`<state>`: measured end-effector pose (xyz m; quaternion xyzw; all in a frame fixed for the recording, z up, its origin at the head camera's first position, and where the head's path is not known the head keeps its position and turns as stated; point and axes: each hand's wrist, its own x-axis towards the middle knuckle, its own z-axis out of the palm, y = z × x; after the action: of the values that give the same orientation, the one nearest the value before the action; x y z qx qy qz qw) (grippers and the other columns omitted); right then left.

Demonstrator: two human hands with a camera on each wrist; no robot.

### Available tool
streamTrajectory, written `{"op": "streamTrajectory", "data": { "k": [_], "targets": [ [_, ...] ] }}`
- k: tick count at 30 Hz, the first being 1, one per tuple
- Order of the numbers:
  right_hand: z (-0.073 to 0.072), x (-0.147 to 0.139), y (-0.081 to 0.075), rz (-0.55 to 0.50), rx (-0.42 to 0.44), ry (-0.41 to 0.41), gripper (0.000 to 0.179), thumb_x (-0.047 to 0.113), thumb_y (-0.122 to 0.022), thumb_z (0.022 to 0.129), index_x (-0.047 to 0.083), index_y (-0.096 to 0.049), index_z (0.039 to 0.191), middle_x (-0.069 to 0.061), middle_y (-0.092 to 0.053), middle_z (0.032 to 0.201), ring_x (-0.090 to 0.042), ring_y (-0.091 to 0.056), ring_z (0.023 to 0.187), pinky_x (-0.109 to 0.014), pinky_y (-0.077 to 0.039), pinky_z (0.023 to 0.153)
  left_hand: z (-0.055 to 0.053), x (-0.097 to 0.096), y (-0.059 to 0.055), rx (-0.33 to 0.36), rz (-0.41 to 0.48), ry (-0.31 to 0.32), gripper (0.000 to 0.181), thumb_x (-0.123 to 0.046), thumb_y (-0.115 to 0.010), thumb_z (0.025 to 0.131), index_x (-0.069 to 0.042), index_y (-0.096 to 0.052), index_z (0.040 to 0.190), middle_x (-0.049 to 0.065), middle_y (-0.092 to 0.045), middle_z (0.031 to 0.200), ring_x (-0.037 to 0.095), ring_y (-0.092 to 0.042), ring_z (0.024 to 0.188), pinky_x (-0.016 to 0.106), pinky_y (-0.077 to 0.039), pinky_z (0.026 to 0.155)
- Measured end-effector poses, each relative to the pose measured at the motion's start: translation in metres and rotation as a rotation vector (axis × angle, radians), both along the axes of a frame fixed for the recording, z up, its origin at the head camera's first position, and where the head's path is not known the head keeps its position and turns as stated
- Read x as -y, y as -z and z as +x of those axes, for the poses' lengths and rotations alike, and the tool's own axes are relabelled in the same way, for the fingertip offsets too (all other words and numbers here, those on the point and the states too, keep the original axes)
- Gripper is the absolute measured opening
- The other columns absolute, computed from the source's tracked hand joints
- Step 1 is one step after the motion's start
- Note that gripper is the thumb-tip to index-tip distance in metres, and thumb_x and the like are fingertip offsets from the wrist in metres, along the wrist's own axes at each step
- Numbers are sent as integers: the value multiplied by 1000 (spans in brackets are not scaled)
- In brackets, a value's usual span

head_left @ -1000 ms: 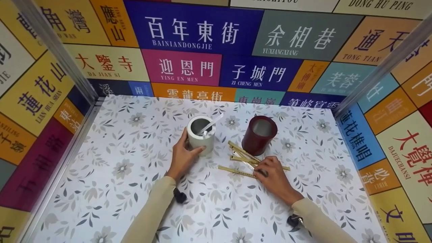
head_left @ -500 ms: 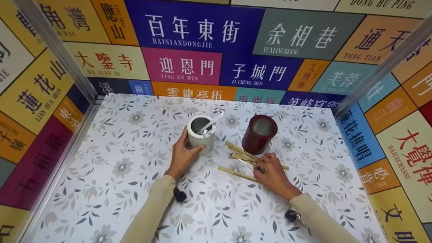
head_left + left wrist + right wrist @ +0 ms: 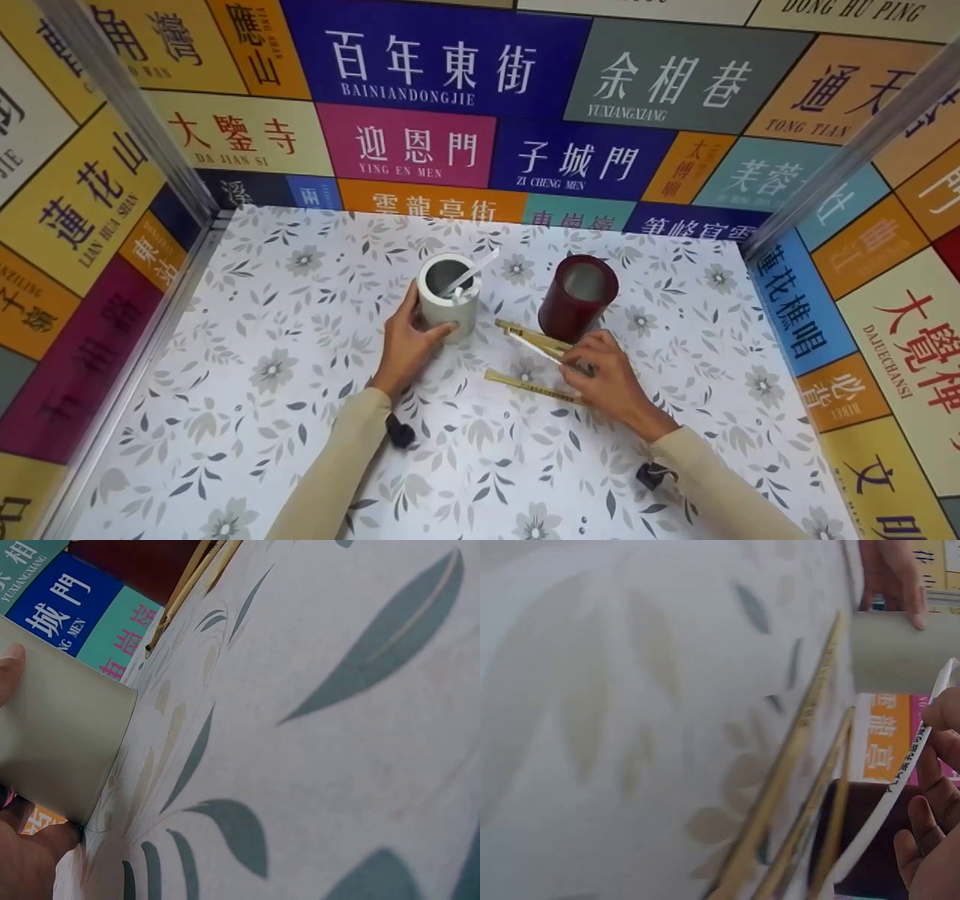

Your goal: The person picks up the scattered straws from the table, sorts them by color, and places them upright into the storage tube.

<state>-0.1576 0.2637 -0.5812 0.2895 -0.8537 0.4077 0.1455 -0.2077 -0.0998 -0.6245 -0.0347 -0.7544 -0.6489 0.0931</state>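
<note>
My left hand [image 3: 409, 337] grips the side of a pale cylindrical cup [image 3: 452, 319], which stands upright with clear and white straws [image 3: 472, 271] in it. In the right wrist view, the fingers and thumb of my right hand [image 3: 937, 802] pinch a white paper-wrapped straw [image 3: 895, 791] with dark printing. It slants above several thin yellow sticks [image 3: 529, 385], some of them printed, which lie on the table. Part of the sticks is hidden behind my right hand. A dark red cup [image 3: 571, 300] stands upright just beyond that hand; no contents show in it.
A white leaf-and-flower cloth [image 3: 300, 450] covers the table. Panels with coloured street-name signs [image 3: 435, 67] rise at the back and both sides, joined by metal corner posts [image 3: 154, 135].
My right hand has risen slightly, drawing the white straw out from among the yellow sticks. Several sticks have shifted a little left. My left hand keeps its grip on the pale cup.
</note>
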Motion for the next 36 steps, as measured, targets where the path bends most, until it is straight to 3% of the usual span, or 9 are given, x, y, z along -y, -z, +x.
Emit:
{"op": "streamTrajectory", "data": {
  "k": [4,8,13,20,28,32,36],
  "targets": [
    [-1,10,-18,-123,75,-33,21,-8,-86,90,12,-85,98,-1,-75,98,-24,-60,107,-22,-50,94,0,1,0,1,16,5,113,-23,-98,86,-20,-30,176,2,-44,173,24,-50,154,41,-40,126],
    [-8,22,-32,-230,123,-55,19,-13,-83,89,4,-83,95,-11,-74,97,-28,-61,101,-23,-51,90,1,3,0,18,0,4,113,-27,-98,87,-23,-28,176,1,-46,172,23,-51,153,40,-42,125],
    [-22,36,-50,-285,127,-90,15,-14,-81,91,0,-82,96,-21,-72,101,-28,-63,94,-25,-55,78,3,3,2,18,-15,1,114,-27,-97,88,-21,-27,177,1,-45,173,24,-50,154,42,-42,125],
    [-38,54,-84,-324,161,-143,9,-8,-79,95,-1,-81,99,-17,-74,107,-22,-67,101,-32,-58,86,2,0,1,11,-27,-7,112,-25,-98,87,-15,-30,176,2,-44,173,25,-52,152,42,-41,126],
    [-59,78,-110,-401,160,-90,7,-6,-79,96,-3,-79,103,-17,-76,100,-14,-58,76,-25,-50,72,0,1,0,-7,-10,2,113,-26,-98,87,-21,-29,176,1,-45,173,22,-50,154,40,-40,126],
    [-69,88,-120,-455,135,-49,6,-6,-79,95,-6,-78,101,-18,-76,100,-15,-65,88,-24,-50,73,-1,0,1,-19,-5,12,111,-26,-97,87,-18,-31,176,-1,-46,172,21,-49,154,40,-40,126],
    [-76,97,-127,-536,140,-44,6,-5,-77,96,-8,-77,101,-17,-75,101,-20,-71,96,-27,-56,83,-1,1,3,-21,-7,8,111,-25,-98,87,-16,-32,176,1,-47,171,22,-51,153,40,-42,125]
  ]
}}
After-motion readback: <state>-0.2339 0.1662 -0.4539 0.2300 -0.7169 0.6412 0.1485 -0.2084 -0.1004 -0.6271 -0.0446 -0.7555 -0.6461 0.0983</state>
